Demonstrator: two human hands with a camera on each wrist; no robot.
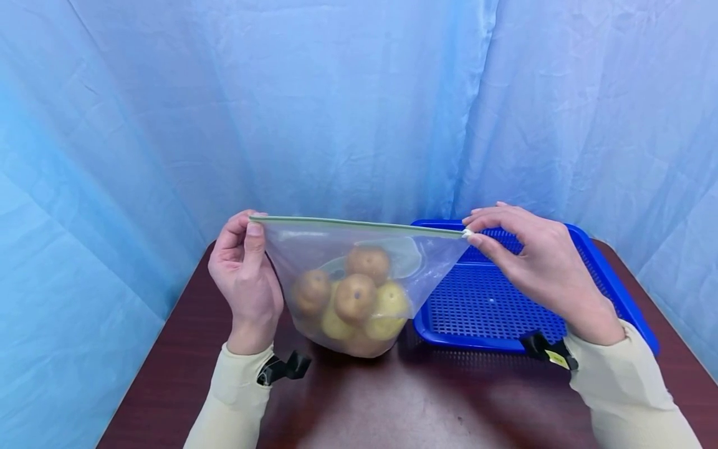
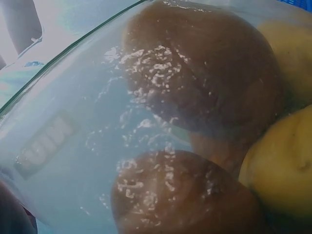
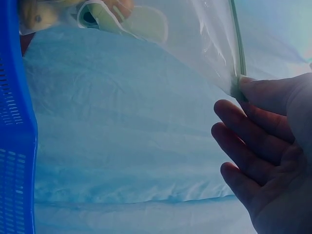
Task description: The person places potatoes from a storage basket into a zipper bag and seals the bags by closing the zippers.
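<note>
**Two hands hold a zip bag of fruit by its top corners**

The left hand (image 1: 245, 282) pinches the left end of the green zip strip of the clear bag (image 1: 359, 284). The right hand (image 1: 535, 265) pinches the right end with thumb and forefinger, and its other fingers are straight. The bag stands on the dark red table (image 1: 392, 405), with brown and yellow fruits (image 1: 354, 298) inside. A blue tray (image 1: 594, 262) lies just beside it, under the right hand.

No readable text anywhere (embossed mark on bag (image 2: 73, 161) too blurred)
</note>
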